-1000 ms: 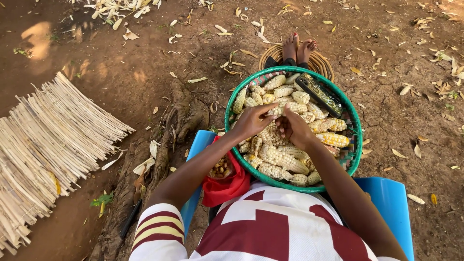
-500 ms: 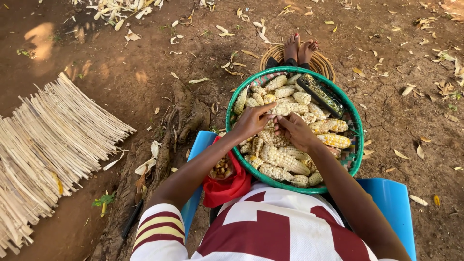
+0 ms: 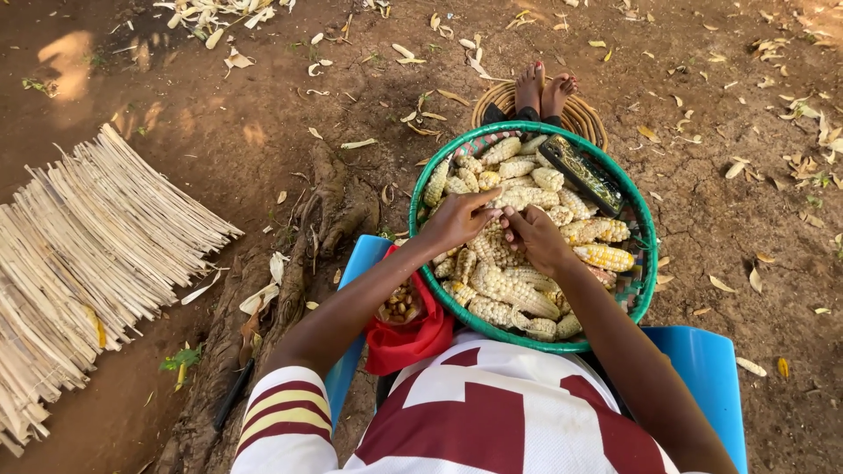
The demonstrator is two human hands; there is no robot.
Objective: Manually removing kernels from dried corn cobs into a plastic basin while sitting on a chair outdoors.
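Observation:
A green round basin [image 3: 645,219] rests on my lap, filled with several pale yellow maize cobs [image 3: 514,294]. My left hand [image 3: 457,219] and my right hand [image 3: 536,237] meet over the middle of the basin, both closed on one cob [image 3: 493,204] between them. A dark rectangular phone-like object [image 3: 582,173] lies on the cobs at the far right rim. A red cloth pouch [image 3: 408,338] with loose kernels [image 3: 399,303] sits by my left forearm.
I sit on a blue plastic chair [image 3: 702,369]. My bare feet [image 3: 544,88] rest on a woven ring beyond the basin. A bundle of split canes [image 3: 79,263] lies at left, a tree root [image 3: 290,263] beside the chair, husks and dry leaves on the dirt.
Both hands stay on the same cob over the basin, with only slight finger shifts. Nothing else has moved.

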